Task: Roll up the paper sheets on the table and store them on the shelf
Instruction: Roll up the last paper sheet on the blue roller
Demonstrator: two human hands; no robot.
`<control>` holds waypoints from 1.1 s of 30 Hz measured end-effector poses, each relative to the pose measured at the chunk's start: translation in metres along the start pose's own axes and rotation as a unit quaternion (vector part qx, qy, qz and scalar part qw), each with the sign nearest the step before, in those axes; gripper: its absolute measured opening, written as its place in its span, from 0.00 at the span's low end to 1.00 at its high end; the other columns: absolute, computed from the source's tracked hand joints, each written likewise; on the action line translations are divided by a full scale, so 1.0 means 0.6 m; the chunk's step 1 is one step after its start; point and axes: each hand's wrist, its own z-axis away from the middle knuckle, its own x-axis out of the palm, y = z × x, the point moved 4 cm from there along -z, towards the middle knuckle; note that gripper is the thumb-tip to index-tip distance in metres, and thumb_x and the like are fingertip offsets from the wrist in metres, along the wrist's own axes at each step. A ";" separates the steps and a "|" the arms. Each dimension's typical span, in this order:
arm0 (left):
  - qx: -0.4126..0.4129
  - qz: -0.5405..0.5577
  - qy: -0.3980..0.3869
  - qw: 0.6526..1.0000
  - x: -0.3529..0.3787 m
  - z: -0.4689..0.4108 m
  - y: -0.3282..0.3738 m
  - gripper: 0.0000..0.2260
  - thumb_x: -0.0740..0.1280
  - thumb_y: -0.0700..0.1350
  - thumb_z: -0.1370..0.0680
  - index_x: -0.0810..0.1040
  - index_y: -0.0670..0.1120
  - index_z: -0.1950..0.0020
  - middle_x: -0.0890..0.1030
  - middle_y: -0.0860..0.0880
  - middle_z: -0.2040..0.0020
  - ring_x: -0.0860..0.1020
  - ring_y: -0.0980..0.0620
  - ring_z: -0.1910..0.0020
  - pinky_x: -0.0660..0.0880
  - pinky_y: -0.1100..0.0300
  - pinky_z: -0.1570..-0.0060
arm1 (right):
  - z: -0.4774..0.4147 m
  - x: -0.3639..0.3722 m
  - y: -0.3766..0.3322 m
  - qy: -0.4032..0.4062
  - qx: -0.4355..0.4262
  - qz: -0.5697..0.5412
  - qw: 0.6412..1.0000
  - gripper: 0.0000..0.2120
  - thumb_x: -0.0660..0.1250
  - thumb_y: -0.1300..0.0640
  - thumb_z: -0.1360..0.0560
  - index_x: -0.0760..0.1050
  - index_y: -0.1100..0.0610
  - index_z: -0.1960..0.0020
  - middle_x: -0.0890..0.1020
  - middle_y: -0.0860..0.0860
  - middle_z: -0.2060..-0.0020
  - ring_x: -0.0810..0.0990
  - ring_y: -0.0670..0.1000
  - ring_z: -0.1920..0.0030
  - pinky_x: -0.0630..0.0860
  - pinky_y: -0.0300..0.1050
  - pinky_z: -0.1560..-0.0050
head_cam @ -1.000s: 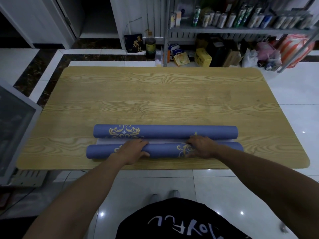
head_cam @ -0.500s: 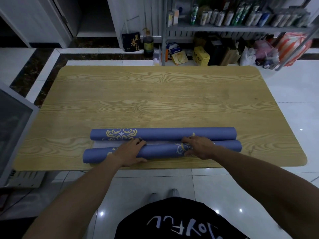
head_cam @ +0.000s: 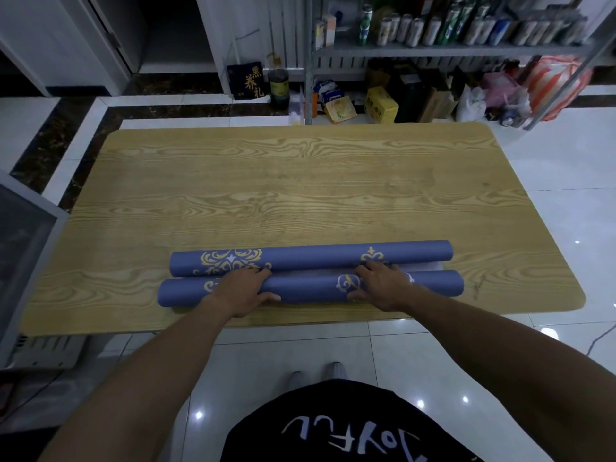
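Left hand (head_cam: 241,290) and right hand (head_cam: 383,285) press, fingers spread, on the near roll (head_cam: 310,289), almost meeting the far roll (head_cam: 310,256); shelf (head_cam: 450,50) storage not yet begun.

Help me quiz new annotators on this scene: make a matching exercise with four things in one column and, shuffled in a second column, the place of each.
Things
1. near blue roll
2. far blue roll
3. cans
4. yellow box

Places
A. on the floor under the shelf
B. on the table, beyond the other roll as seen from the person
C. in a row on the shelf
D. under the left hand and right hand, closest to the table's front edge

Pairs: 1-D, 2-B, 3-C, 4-A
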 end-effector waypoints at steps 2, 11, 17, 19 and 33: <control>-0.008 -0.010 -0.004 1.000 -0.002 -0.002 -0.001 0.34 0.58 0.66 0.24 0.60 0.46 0.25 0.67 0.44 0.28 0.68 0.43 0.32 0.67 0.50 0.37 | 0.001 -0.001 -0.002 0.002 0.013 0.000 1.000 0.31 0.57 0.34 0.25 0.65 0.53 0.31 0.68 0.54 0.32 0.67 0.58 0.33 0.62 0.57 0.33; 0.020 0.008 0.047 0.999 0.007 0.011 0.002 0.29 0.58 0.67 0.26 0.66 0.47 0.34 0.69 0.46 0.37 0.70 0.44 0.39 0.71 0.49 0.46 | -0.002 -0.001 -0.004 0.002 0.009 -0.013 1.000 0.28 0.57 0.36 0.24 0.68 0.55 0.34 0.67 0.55 0.33 0.62 0.56 0.30 0.61 0.56 0.34; 0.059 -0.044 0.051 0.996 0.020 0.007 0.009 0.33 0.63 0.65 0.26 0.65 0.46 0.30 0.69 0.45 0.34 0.68 0.44 0.36 0.68 0.48 0.41 | 0.005 -0.005 0.003 0.010 -0.020 -0.054 0.998 0.27 0.56 0.36 0.24 0.64 0.55 0.35 0.74 0.56 0.38 0.71 0.58 0.38 0.69 0.52 0.40; 0.060 -0.045 0.030 0.997 0.021 0.001 0.007 0.33 0.59 0.66 0.25 0.62 0.46 0.28 0.68 0.45 0.32 0.68 0.45 0.35 0.67 0.49 0.38 | 0.008 -0.003 0.000 0.015 -0.025 -0.028 0.999 0.37 0.50 0.28 0.30 0.67 0.54 0.34 0.70 0.54 0.38 0.68 0.56 0.36 0.67 0.53 0.39; 0.082 -0.016 0.020 0.996 0.009 -0.015 0.013 0.26 0.59 0.63 0.23 0.66 0.47 0.33 0.72 0.46 0.36 0.70 0.45 0.37 0.67 0.50 0.44 | -0.007 0.001 0.004 -0.004 -0.025 -0.045 0.999 0.29 0.59 0.32 0.27 0.70 0.53 0.38 0.73 0.54 0.40 0.71 0.57 0.40 0.67 0.49 0.45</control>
